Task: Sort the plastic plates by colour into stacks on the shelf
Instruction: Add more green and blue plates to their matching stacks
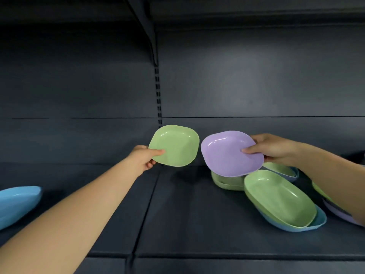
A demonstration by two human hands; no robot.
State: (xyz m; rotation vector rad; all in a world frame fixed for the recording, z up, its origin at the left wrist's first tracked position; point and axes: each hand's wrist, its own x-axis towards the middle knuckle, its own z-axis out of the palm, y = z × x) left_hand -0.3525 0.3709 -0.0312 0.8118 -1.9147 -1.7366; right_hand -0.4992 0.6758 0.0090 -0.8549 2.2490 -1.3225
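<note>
Plates: one in each hand, both held off the shelf (187, 214), neither stacked yet.

Dark shelf has open room centre and left; mixed pile (276, 198) of green, blue and purple sits right, blue plate (17, 202) far left. Your right hand (274, 150) pinches the purple plate (227, 153) by its right rim, directly over the pile. Your left hand (143, 157) grips the green plate (175, 145) by its left edge, plate extending right, over bare shelf, so it's nearer the free space.

green plate (174, 145), purple plate (229, 154), blue plate (16, 204), dark grey shelf (187, 224)
</note>
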